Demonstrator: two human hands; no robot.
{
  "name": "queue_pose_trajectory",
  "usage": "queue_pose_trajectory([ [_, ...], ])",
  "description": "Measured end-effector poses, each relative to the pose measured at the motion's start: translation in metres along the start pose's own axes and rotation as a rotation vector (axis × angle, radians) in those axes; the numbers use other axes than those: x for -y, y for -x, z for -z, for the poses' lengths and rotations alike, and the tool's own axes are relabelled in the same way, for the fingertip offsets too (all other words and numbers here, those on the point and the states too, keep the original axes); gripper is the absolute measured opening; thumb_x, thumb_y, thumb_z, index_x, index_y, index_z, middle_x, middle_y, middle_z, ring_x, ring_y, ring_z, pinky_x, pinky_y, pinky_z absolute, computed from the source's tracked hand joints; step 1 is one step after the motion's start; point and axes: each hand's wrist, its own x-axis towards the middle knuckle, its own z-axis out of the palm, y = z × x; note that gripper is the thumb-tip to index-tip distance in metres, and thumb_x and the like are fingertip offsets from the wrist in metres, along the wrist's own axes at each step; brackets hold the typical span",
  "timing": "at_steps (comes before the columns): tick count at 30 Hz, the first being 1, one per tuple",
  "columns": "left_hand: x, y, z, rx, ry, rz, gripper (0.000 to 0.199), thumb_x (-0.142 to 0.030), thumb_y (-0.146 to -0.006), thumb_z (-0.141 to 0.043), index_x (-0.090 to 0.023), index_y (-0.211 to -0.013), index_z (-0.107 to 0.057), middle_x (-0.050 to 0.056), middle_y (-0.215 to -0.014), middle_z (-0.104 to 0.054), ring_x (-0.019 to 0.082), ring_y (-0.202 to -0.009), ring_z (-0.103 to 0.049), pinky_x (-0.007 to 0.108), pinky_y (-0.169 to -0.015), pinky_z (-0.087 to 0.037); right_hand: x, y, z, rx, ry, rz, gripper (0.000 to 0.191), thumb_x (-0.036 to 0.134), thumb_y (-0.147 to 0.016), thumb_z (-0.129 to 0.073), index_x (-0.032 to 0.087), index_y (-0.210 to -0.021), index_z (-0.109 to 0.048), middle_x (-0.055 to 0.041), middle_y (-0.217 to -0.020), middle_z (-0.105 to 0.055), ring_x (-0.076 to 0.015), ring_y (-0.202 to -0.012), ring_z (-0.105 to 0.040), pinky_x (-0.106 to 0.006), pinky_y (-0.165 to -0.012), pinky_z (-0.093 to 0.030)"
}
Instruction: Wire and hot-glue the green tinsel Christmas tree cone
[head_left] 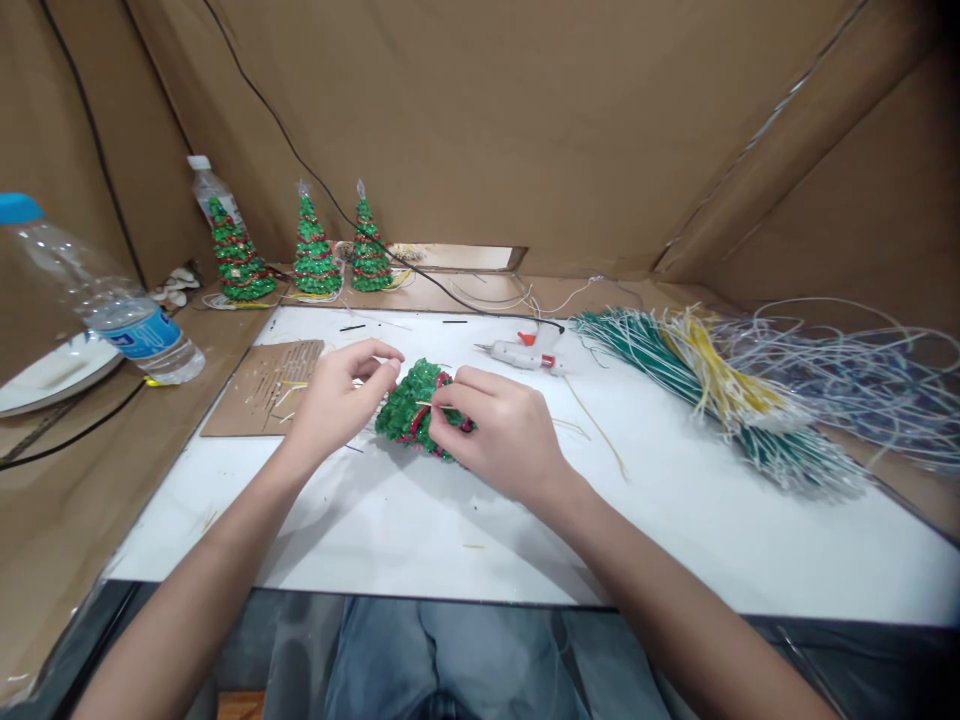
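Note:
A small green tinsel Christmas tree with red garland lies on its side on the white board, between my hands. My right hand is over its right part, thumb and forefinger pinched on a thin yellow strand that crosses the red garland. Just left of the tree is my left hand, its fingers loosely bent and nothing visible in them. Part of the tree is hidden behind my right fingers. A white glue gun with an orange-red part lies beyond my right hand.
A cardboard piece with strands lies left. Three finished-looking trees stand at the back. Green, yellow and white wire bundles fill the right. A blue-capped bottle leans over a plate. A black cable hangs across.

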Motion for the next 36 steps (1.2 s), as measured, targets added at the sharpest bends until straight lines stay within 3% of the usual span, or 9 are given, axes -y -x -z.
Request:
queue_pose_trajectory([
  [5,0.0004,0.0004,-0.0006,0.012,-0.003,-0.014,0.019,-0.031,-0.082,-0.055,-0.016,-0.086,-0.067,-0.001,-0.061,-0.060,0.014,-0.058,-0.056,0.025,-0.058,-0.046,0.0019,-0.0018,0.0007,-0.009,-0.120,-0.170,0.011,0.015,-0.072,-0.055,0.017,-0.066,-0.064,0.0020,-0.062,-0.054,-0.0088,-0.054,-0.046,-0.024,-0.052,-0.029],
  [10,-0.0002,0.0003,-0.0005,0.016,-0.004,-0.018,0.019,-0.030,-0.081,-0.054,-0.016,-0.085,-0.067,-0.002,-0.060,-0.058,0.014,-0.057,-0.055,0.025,-0.059,-0.046,0.0024,-0.0034,0.0015,0.003,-0.173,-0.235,0.011,0.015,-0.070,-0.054,0.017,-0.064,-0.063,0.0020,-0.061,-0.054,-0.0093,-0.053,-0.046,-0.024,-0.052,-0.029],
  [36,-0.0017,0.0009,-0.0007,0.013,-0.012,0.012,0.020,-0.031,-0.081,-0.055,-0.015,-0.086,-0.067,-0.001,-0.060,-0.058,0.014,-0.058,-0.055,0.026,-0.060,-0.046,-0.0002,-0.0031,0.0064,0.078,-0.098,-0.124,0.017,0.021,-0.081,-0.056,0.018,-0.076,-0.071,0.0002,-0.066,-0.061,-0.0103,-0.057,-0.050,-0.025,-0.054,-0.032],
])
